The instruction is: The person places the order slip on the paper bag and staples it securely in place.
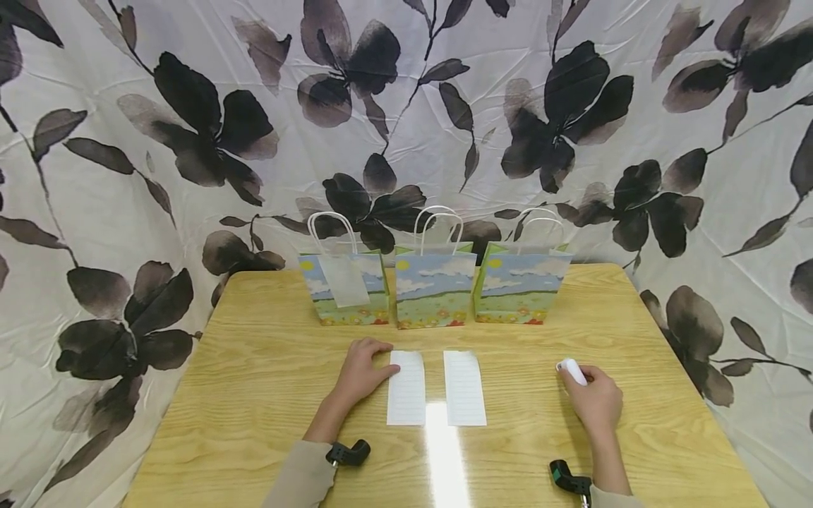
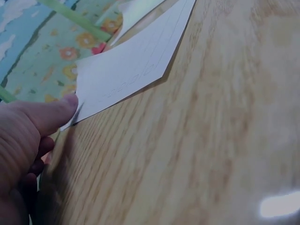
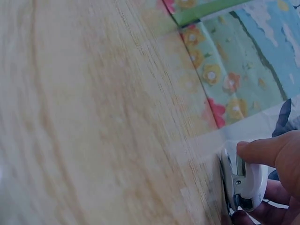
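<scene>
Two white lined paper slips lie side by side on the table. My left hand [image 1: 362, 370] is at the left slip [image 1: 406, 398], its thumb resting over that slip's left edge and the other fingers beside the upper corner. In the left wrist view the thumb [image 2: 63, 110] touches the near corner of the paper. The right slip [image 1: 465, 395] lies untouched. Over to the right, my right hand [image 1: 597, 398] holds a small white stapler [image 3: 253, 185] just above the tabletop, thumb on one side and fingers curled round the other.
Three paper gift bags with a meadow print stand in a row at the back: a left bag [image 1: 375, 282] with a white slip [image 1: 346, 282] on its front, a middle bag [image 1: 435, 289] and a right bag [image 1: 521, 289]. Behind the wooden table [image 1: 254, 395] hangs a floral cloth [image 1: 444, 141].
</scene>
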`<state>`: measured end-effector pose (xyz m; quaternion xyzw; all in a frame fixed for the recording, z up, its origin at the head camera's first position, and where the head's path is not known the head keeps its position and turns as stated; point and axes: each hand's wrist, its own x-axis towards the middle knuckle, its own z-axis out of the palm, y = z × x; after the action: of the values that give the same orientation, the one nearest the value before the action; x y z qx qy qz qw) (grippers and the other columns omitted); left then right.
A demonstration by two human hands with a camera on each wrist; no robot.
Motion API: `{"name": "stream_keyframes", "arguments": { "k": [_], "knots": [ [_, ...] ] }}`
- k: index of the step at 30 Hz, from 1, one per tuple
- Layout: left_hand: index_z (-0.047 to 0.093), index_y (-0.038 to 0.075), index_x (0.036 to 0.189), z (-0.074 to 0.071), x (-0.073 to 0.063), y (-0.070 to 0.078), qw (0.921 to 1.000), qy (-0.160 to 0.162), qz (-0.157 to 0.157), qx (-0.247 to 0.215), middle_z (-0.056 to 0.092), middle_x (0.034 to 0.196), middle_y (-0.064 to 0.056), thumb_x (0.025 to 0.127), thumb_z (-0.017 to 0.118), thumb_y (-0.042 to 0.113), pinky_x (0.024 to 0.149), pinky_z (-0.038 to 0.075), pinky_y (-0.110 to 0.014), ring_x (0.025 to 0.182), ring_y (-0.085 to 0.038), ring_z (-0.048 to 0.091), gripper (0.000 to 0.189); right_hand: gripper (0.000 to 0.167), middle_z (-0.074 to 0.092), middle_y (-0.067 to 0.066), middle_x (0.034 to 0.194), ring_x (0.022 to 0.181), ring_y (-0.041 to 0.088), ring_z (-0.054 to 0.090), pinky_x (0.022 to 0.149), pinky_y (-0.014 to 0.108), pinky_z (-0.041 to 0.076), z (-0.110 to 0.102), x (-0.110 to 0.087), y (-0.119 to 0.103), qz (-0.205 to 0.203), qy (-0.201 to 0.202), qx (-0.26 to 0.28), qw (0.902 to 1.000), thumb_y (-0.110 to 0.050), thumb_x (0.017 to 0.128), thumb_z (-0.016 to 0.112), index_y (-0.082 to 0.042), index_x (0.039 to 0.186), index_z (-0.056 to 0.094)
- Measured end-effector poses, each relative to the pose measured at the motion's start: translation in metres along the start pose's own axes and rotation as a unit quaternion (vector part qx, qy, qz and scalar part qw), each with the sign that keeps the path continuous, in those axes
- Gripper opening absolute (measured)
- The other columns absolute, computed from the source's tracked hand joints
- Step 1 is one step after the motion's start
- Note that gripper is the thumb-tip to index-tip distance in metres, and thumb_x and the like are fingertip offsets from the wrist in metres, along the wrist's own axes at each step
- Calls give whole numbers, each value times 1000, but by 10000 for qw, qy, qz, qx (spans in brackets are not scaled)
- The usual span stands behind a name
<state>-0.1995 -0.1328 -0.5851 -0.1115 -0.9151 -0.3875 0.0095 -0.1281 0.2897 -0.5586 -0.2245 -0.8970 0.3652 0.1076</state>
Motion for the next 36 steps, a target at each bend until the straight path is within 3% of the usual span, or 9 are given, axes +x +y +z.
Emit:
{"name": "stream_keyframes", "arguments": {
  "k": [10,18,22,26,30,36],
  "knots": [
    [73,12,108,-4,-2,4,9994,55,168,305,61,104,-3,82,80,29,88,43,-48,106,-30,50,31,48,65,28,103,83,39,62,63,44,45,1,-3,-4,-245,-50,-15,9997,-29,86,75,8,114,64],
    [71,15,102,-5,-1,5,9999,-36,51,142,63,101,0,82,80,25,89,43,-45,105,-27,51,24,43,55,30,115,101,46,42,75,51,31,-1,-12,-20,-592,438,310,9968,-21,86,74,8,116,63],
    [71,14,101,-5,1,4,9999,-49,104,-81,63,92,5,82,80,20,87,43,-44,97,-23,53,21,34,55,28,118,109,48,40,82,56,31,1,-19,-32,-875,610,653,9921,-15,87,72,7,112,66],
    [71,12,101,-4,2,5,9991,-88,56,-410,62,82,9,83,79,13,86,43,-45,93,-21,54,20,31,54,26,120,113,48,40,89,61,30,4,-24,-43,-1121,383,989,9880,-13,88,72,6,111,66],
    [72,9,103,-2,2,3,9993,-117,51,-363,62,80,9,84,76,8,83,46,-41,90,-19,56,19,30,53,26,121,115,48,40,90,63,31,9,-29,-49,-1158,87,1068,9875,-12,88,72,6,112,65],
    [75,10,95,-4,3,5,9994,-130,127,-278,63,79,8,90,71,13,72,48,-35,78,-13,57,8,28,56,27,117,109,46,46,87,60,37,17,-33,-52,-1413,114,1131,9834,-4,85,74,8,109,65]
  ]
}}
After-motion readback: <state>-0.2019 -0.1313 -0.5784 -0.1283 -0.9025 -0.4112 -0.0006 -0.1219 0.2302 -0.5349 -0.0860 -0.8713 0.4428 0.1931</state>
